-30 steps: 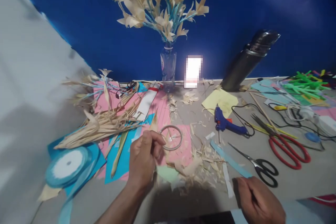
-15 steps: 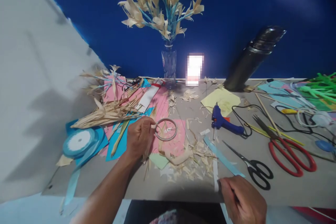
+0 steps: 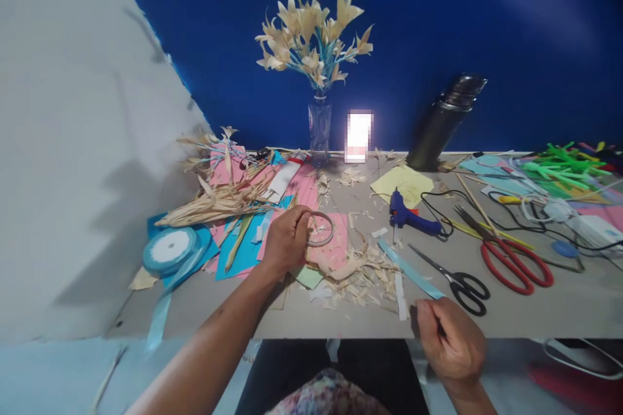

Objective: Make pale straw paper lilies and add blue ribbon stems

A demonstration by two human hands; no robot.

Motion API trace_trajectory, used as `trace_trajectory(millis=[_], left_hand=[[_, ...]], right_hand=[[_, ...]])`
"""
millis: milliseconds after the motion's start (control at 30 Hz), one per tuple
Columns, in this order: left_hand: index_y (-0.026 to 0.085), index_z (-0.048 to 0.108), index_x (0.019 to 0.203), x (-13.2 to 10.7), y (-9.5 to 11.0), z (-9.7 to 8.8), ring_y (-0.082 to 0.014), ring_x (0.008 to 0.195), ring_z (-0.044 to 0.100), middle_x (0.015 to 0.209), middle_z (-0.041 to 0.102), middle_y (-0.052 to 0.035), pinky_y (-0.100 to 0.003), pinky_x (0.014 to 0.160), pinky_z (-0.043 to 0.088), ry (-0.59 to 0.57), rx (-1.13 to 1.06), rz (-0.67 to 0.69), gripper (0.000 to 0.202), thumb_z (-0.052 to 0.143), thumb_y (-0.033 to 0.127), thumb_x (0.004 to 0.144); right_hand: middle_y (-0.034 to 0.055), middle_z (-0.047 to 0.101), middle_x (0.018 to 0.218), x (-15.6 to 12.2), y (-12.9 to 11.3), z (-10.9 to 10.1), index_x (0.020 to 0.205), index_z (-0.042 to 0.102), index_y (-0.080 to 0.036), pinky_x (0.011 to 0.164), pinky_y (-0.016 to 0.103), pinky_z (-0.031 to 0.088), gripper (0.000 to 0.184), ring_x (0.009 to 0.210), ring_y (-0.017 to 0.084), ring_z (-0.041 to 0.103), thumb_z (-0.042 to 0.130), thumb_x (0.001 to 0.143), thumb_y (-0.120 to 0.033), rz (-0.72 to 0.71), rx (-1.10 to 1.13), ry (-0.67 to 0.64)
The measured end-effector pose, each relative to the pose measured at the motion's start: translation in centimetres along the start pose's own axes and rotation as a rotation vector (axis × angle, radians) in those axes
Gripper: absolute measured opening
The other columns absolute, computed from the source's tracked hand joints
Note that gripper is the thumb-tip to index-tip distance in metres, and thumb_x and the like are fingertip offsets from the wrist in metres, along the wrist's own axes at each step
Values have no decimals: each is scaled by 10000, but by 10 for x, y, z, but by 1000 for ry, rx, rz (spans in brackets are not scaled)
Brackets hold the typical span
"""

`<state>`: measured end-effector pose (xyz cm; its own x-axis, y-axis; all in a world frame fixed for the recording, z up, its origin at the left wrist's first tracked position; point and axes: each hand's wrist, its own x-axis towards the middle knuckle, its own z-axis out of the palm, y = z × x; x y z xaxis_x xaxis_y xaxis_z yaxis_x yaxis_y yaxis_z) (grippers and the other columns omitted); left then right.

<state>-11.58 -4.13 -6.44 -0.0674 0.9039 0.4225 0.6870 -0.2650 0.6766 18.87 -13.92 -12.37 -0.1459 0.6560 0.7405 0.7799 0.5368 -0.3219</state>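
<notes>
My left hand (image 3: 288, 241) is closed, thumb and fingers gripping a thin greyish ring (image 3: 333, 229), perhaps a narrow roll of tape. Through the ring shows pink paper (image 3: 339, 223) scattered with pale scraps. My right hand (image 3: 452, 340) is curled into a fist at the table's front edge. Beside its knuckles lies a light-blue ribbon strip (image 3: 411, 270), its near end reaching the hand. Whether anything is inside the fist is hidden. A white strip (image 3: 400, 296) lies just left of it, and black-handled scissors (image 3: 467, 293) lie beyond it.
Dried husks (image 3: 209, 204) and a blue ribbon spool (image 3: 168, 250) sit at left. A vase (image 3: 320, 133) of husk flowers stands at the back. Rightward lie a blue glue gun (image 3: 413, 219), red-handled scissors (image 3: 516, 264) and cables; a dark flask (image 3: 440, 126) stands behind.
The view has shifted, showing more of the lap. My left hand now covers more of the ring's left side. My right hand remains fisted near the table edge.
</notes>
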Motion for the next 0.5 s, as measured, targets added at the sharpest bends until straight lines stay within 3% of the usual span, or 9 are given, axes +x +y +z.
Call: trace_trajectory(millis=[100,500], left_hand=[[196,676,996,1,-3,0,-200,853,693,943,750,-55,-298,764,489,-6,11,2,240,445,258,974],[209,726,900,2,-9,5,-198,833,703,926,781,-48,-297,774,484,-48,52,30,196,531,226,915]], right_hand=[[-3,556,590,0,0,1,758,587,-194,583,291,372,215,538,139,511,562,944,-88,-35,-5,8],[1,555,591,0,-1,5,729,580,-199,601,305,360,246,567,142,494,572,950,-92,2,-15,33]])
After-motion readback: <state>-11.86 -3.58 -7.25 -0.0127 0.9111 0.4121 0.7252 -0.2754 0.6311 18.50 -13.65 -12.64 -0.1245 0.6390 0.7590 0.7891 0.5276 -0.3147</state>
